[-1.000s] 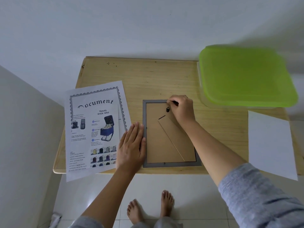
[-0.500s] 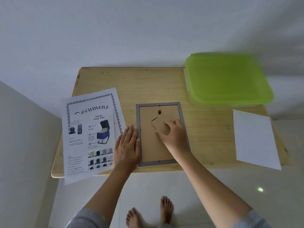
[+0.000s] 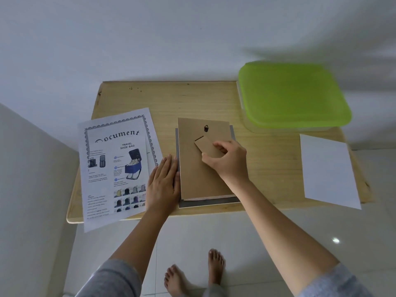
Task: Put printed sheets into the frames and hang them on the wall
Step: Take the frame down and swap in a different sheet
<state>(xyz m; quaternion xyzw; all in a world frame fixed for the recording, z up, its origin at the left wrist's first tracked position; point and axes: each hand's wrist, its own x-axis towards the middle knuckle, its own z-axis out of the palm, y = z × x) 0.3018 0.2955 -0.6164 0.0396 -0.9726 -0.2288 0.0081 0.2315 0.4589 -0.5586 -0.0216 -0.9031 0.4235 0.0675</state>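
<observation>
Pinching rectangular cardboard flap [image 3: 206, 147], right hand [image 3: 229, 161], left hand [image 3: 164, 185] touching grey frame [image 3: 210, 204]

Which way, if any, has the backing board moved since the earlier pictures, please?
Yes. The backing board has lifted out of the grey frame and shifted toward the wall, now overhanging the frame's far edge; the right hand pinches its stand.

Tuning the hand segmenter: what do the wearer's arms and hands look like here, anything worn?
Both hands are bare: the left hand and right hand show no gloves, rings or watch. The forearms are uncovered. Mottled grey fabric on the left sleeve and right sleeve ends near the elbows. No markings are visible.
</observation>
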